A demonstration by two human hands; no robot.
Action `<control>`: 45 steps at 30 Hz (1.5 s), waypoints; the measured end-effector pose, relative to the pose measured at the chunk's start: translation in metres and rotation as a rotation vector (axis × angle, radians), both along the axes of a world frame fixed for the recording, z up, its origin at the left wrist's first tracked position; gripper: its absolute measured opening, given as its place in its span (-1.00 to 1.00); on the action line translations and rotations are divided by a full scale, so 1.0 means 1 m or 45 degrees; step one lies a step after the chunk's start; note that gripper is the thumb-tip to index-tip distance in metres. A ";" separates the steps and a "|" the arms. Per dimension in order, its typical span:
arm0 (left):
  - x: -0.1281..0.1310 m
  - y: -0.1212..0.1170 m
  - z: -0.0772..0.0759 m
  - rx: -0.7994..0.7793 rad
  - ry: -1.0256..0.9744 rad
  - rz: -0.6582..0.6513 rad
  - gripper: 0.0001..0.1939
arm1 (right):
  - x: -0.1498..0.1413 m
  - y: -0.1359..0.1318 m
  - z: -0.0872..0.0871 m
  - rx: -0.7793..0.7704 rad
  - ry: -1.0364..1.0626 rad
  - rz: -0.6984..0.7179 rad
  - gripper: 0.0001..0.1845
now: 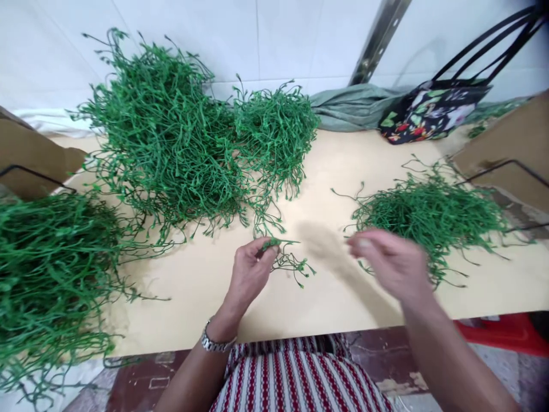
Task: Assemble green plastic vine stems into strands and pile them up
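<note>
My left hand (pixel 252 269), with a metal watch on its wrist, pinches thin green plastic-looking stems (pixel 269 245) with small budded tips between thumb and fingers. One straight tip points right from the pinch. Just below it, a few loose curly stems (pixel 295 266) hang or lie by the tabletop; which of the two I cannot tell. To the right, my right hand (pixel 392 260) is blurred by motion, its thumb and fingers drawn together. Anything between them is too smeared to make out. Behind that hand lies a pile of similar green stems (pixel 433 209), partly covered by it.
A tall heap of green stems (pixel 167 137) and a smaller one (pixel 277 123) stand along the wall. Another heap (pixel 47 257) spills over the table's left front edge. Cardboard pieces (pixel 510 149) flank the table (pixel 193 303). A floral bag (pixel 433 111) sits at the back right.
</note>
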State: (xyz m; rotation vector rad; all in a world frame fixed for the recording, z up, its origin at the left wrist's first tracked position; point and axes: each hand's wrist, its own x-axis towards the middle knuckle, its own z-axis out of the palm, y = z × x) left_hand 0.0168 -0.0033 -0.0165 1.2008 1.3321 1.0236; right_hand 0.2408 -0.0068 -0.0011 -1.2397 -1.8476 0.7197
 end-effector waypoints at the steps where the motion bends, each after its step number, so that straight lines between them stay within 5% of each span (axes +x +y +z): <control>1: 0.001 -0.001 0.001 0.030 -0.007 0.014 -0.86 | -0.008 0.005 -0.002 -0.109 0.004 0.040 -0.76; 7: 0.004 -0.009 0.000 0.152 -0.070 0.128 -0.86 | -0.053 0.026 -0.027 -0.702 0.164 0.462 -0.65; 11: 0.003 -0.011 -0.006 0.154 -0.158 0.129 -0.86 | -0.058 0.020 -0.034 -0.764 0.243 0.417 -0.75; 15: -0.004 -0.014 -0.009 0.210 -0.242 -0.013 -0.80 | -0.055 0.015 -0.030 -0.558 0.135 0.299 -0.80; 19: -0.021 -0.023 -0.012 0.291 -0.286 -0.144 -0.73 | -0.054 0.018 -0.026 -0.049 -0.059 0.268 -0.80; 25: -0.028 -0.020 -0.007 0.364 -0.147 0.166 -0.83 | -0.056 0.024 -0.029 0.502 -0.256 0.353 -0.78; 32: -0.012 0.002 0.005 0.310 0.172 -0.280 -0.88 | -0.061 0.022 -0.034 0.658 -0.253 0.402 -0.78; 45: -0.006 -0.011 0.000 0.479 0.279 -0.235 -0.80 | -0.063 0.018 -0.030 0.623 -0.187 0.269 -0.88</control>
